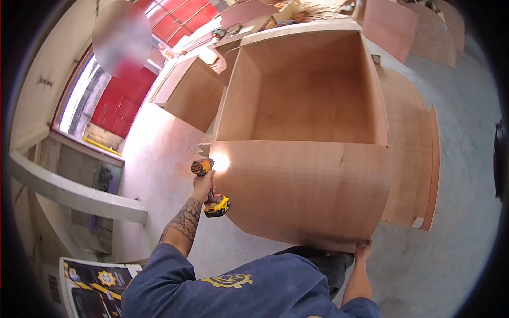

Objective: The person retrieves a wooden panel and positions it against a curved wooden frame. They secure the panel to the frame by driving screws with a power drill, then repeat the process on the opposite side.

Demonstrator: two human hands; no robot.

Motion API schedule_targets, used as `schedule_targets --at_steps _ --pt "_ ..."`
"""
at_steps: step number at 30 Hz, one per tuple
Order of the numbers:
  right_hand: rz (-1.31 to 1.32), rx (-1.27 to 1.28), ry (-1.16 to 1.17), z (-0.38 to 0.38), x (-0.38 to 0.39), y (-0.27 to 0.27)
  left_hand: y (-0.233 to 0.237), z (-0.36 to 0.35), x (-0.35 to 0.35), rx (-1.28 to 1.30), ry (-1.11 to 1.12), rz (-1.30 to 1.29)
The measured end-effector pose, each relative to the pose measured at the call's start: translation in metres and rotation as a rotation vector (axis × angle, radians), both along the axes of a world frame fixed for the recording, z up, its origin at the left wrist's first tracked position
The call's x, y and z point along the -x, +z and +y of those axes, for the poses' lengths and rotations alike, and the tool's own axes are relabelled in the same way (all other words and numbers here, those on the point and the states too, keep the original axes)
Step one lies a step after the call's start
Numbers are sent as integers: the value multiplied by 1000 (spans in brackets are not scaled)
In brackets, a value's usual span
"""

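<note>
My left hand point(203, 184) is wrapped round the handle of a yellow and black cordless drill point(216, 204). The drill's front end is at the left edge of a large plywood panel point(302, 191), and a bright spot of light falls there. Whether its tip touches a screw is hidden. At the panel's lower right corner, my right hand point(363, 250) grips the edge with bent fingers. Beyond the panel stands an open plywood box point(313, 100), whose near rim meets the panel's far edge.
A smaller plywood box point(193, 93) stands to the left. More plywood, a curved piece point(411, 153), lies on the right. Behind are cut sheets point(389, 26) and a cluttered bench. A pale beam point(79, 188) juts in at left, above a printed carton point(101, 286).
</note>
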State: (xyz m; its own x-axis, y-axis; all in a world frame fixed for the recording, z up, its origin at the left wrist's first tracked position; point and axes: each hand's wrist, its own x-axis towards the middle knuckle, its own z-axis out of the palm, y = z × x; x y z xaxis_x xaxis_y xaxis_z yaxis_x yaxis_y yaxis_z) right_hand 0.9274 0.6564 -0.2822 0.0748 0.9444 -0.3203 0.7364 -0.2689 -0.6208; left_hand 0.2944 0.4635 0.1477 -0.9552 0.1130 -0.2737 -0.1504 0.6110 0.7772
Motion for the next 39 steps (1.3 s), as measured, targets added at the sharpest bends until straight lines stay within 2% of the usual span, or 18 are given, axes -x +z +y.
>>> schedule_targets --at_steps 2,5,6,8,12,14,18,20,24,29,33,35,36,38,39 --pt "109 22 5 5 -8 -9 -11 -5 15 -21 41 -53" --pt "77 15 21 2 -20 -25 -22 -10 23 -66 69 -85" --pt "79 5 32 7 -32 -20 -12 -6 16 -81 65 -96" --pt "121 127 -50 1 -33 -11 -17 -6 22 -100 59 -86" --pt "40 12 -43 -10 -41 -33 -23 -7 36 -70 18 -60" --pt "131 104 -62 -8 -50 -25 -7 -1 31 28 1 -124" --pt "149 114 -48 -3 -55 -17 -3 -1 41 74 -46 -123" --pt "212 268 -54 1 -58 -31 -13 -7 59 117 -143 -72" --pt "191 213 -55 -4 -56 -27 -8 -5 65 92 -164 -89" --pt "60 192 37 -3 -57 -16 7 4 59 197 -196 -101" --pt "80 214 3 -9 -56 -9 -1 3 66 246 -192 -75" --pt "204 158 -157 -19 -51 -9 1 8 62 267 -204 -74" --pt "199 156 -149 -25 -46 -11 2 5 62 293 -209 -64" --pt "-77 -12 -245 -38 -37 -13 1 0 61 252 -200 -75" --pt "-78 -22 -232 -42 -30 -7 -9 -2 70 255 -214 -70"
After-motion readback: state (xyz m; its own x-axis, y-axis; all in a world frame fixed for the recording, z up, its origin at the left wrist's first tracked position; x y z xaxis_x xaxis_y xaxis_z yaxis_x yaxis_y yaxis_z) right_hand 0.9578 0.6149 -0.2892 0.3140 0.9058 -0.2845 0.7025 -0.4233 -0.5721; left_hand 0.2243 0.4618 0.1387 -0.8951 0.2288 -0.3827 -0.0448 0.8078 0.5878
